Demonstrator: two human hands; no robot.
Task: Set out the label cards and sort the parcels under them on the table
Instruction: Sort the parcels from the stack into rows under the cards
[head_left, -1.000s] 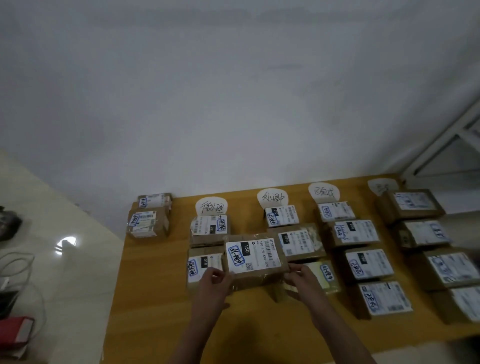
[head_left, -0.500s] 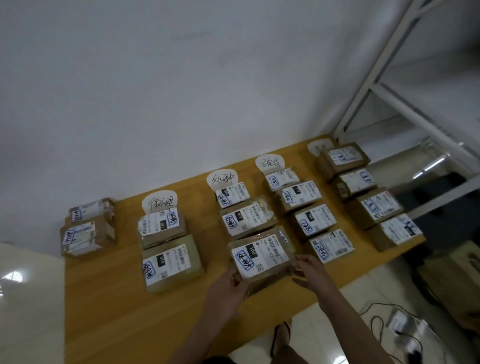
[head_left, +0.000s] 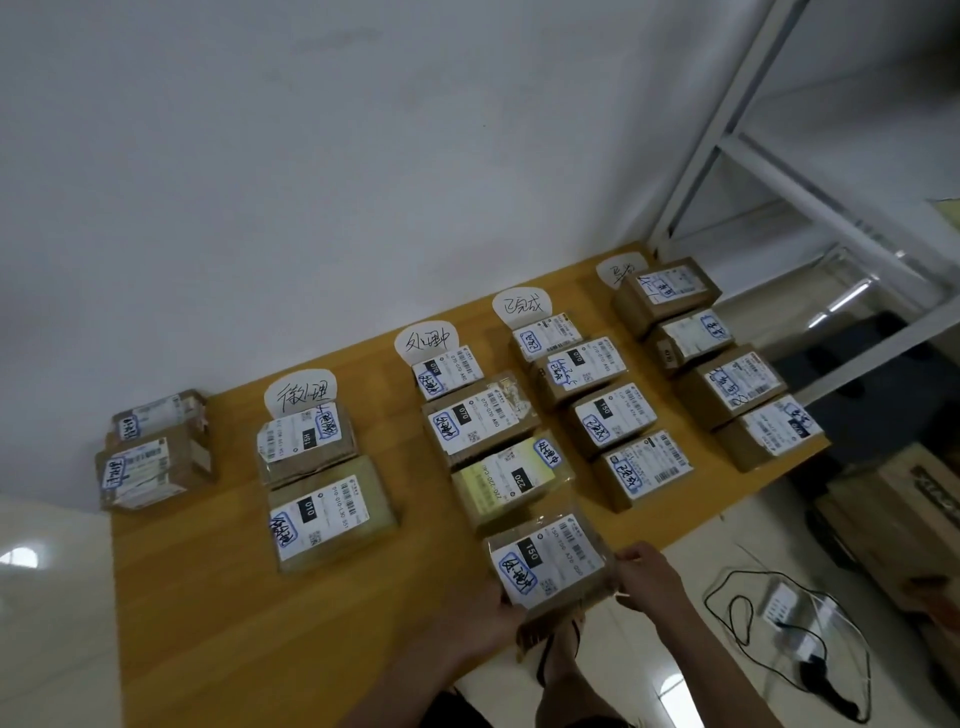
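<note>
We look down on a yellow wooden table (head_left: 208, 597) set against a white wall (head_left: 363, 156), with a white metal shelving frame (head_left: 779, 171) rising at its right end and a stack of cardboard boxes (head_left: 893, 525) on the floor below that. Beside the table's near edge a black cable (head_left: 748, 613) loops over the pale floor. On the table we count fifteen parcels: two at the far left (head_left: 150, 467) with no card that we can see, two under the first label card (head_left: 301, 397), four under the second label card (head_left: 427, 340) counting the one we hold, four under the third label card (head_left: 523, 306), and three or four under the fourth label card (head_left: 618, 270), which the nearest box half hides; we make it four there. That gives four cards in all, each standing at the far end of its column. The held parcel (head_left: 550, 566), marked 150, sits at the near end of the second column, just beside the pale green one (head_left: 511, 478) and overhanging the table edge. Our left hand (head_left: 493, 618) grips its near-left corner and our right hand (head_left: 641, 574) pinches its right side, both closed on it.
</note>
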